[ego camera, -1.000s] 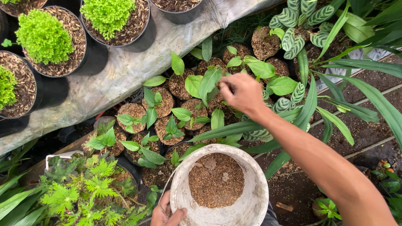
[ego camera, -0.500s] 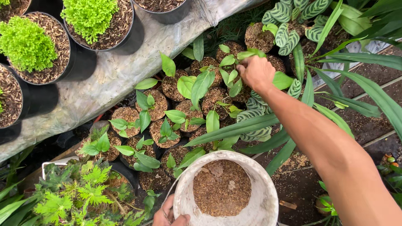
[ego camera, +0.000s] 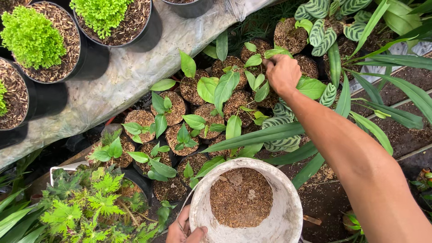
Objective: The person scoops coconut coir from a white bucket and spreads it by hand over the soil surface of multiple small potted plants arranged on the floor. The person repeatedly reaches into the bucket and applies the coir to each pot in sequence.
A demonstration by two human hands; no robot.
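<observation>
My left hand (ego camera: 185,229) grips the rim of a white bucket (ego camera: 288,216) at the bottom of the view; the bucket holds brown fibrous potting mix (ego camera: 240,198). My right arm stretches out over a cluster of small seedling pots (ego camera: 198,112) with green leaves. My right hand (ego camera: 282,72) is closed, knuckles up, over a far pot (ego camera: 258,47) among the leaves. What its fingers hold is hidden.
Black pots of bright green bushy plants (ego camera: 31,38) stand on a grey plastic sheet (ego camera: 121,76) at upper left. Striped-leaf plants (ego camera: 324,22) and long green blades (ego camera: 265,135) crowd the right. Ferny plants (ego camera: 94,202) fill the lower left. Dark soil (ego camera: 405,130) lies at right.
My right hand has reached farther away, from the middle pots to a pot at the far side of the cluster. The bucket stays in my left hand.
</observation>
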